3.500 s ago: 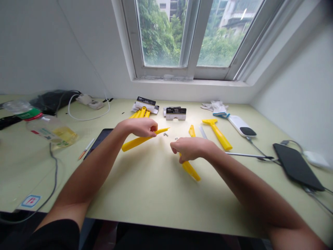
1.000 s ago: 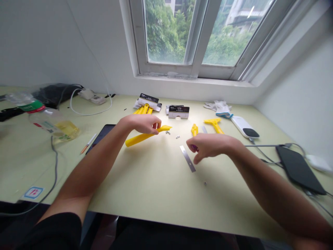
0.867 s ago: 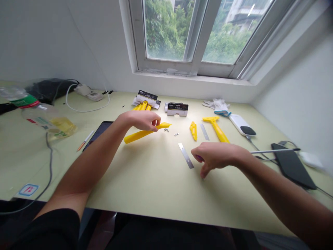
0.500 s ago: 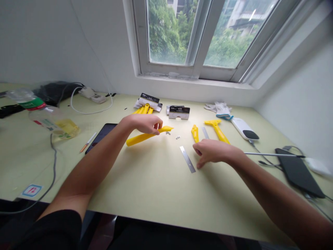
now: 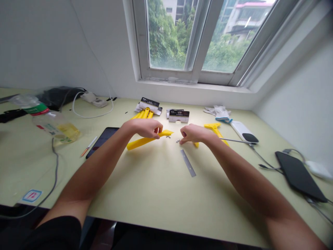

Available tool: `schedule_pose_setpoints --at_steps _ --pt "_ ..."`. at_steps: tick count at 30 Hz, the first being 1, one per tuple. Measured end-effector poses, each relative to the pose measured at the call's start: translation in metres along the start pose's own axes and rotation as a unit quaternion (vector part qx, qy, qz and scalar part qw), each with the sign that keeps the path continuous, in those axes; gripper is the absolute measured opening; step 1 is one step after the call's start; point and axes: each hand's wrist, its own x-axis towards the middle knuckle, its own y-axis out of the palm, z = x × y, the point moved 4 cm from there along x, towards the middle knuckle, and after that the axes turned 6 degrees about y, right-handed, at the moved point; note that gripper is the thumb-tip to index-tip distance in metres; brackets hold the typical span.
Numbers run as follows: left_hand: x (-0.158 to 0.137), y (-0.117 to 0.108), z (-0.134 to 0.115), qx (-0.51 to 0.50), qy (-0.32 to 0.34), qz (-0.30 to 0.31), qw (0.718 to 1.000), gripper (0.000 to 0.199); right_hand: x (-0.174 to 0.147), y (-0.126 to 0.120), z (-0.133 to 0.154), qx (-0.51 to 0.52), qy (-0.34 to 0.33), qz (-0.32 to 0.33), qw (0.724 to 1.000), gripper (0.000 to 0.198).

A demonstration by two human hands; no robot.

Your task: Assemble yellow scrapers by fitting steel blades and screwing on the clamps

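Note:
My left hand (image 5: 149, 128) is closed around a yellow scraper handle (image 5: 139, 143), its pointed head toward the middle of the table. Small screws (image 5: 168, 136) lie just by that head. My right hand (image 5: 191, 133) has its fingers pinched together, the tips beside another small group of screws (image 5: 178, 141). A thin metal rod (image 5: 235, 140) with a dark end sticks out behind the right wrist and appears held in that hand, though its grip is hidden. A flat metal blade (image 5: 187, 163) lies in front. Behind the right hand a yellow plastic piece (image 5: 196, 144) is mostly covered.
A yellow scraper (image 5: 213, 127) lies at the right, near gloves (image 5: 220, 111) and a white device (image 5: 244, 132). Black-and-white packages (image 5: 179, 116) and more yellow handles (image 5: 144, 113) are at the back. A phone (image 5: 101, 140), cigarette (image 5: 88, 146) and bottle (image 5: 52, 123) sit left.
My right hand has moved left and away from me, from beside the blade to the screws, and the metal rod has shifted with it. My left hand keeps the handle in place.

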Motion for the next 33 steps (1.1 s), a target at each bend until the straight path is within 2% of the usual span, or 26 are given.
schedule_pose_setpoints --at_steps 5,8,11,14,20,25,33 --pt "0.001 0.0 0.001 -0.001 0.0 -0.003 1.0 0.035 -0.014 -0.008 -0.003 0.033 -0.032 -0.044 0.998 0.026" --pt "0.001 0.0 0.002 -0.003 0.0 -0.003 1.0 0.036 -0.029 -0.003 -0.003 0.035 -0.073 -0.011 0.997 0.024" --pt "0.001 0.0 0.001 -0.002 0.002 -0.004 1.0 0.036 -0.044 0.011 0.003 0.051 -0.116 0.061 0.99 0.048" --pt "0.001 -0.001 0.0 0.003 0.004 -0.005 1.0 0.034 -0.053 0.025 0.009 0.063 -0.108 0.117 0.985 0.067" --pt "0.001 -0.001 -0.001 0.006 0.004 0.0 1.0 0.034 -0.049 0.029 0.012 0.044 -0.079 0.105 0.99 0.08" --pt "0.002 0.0 -0.001 0.006 0.002 0.006 1.0 0.034 -0.041 0.028 0.01 0.024 -0.069 0.107 0.992 0.077" --pt "0.003 0.001 0.0 0.004 0.001 0.009 1.0 0.035 -0.03 0.015 0.013 0.0 -0.097 0.136 0.986 0.051"
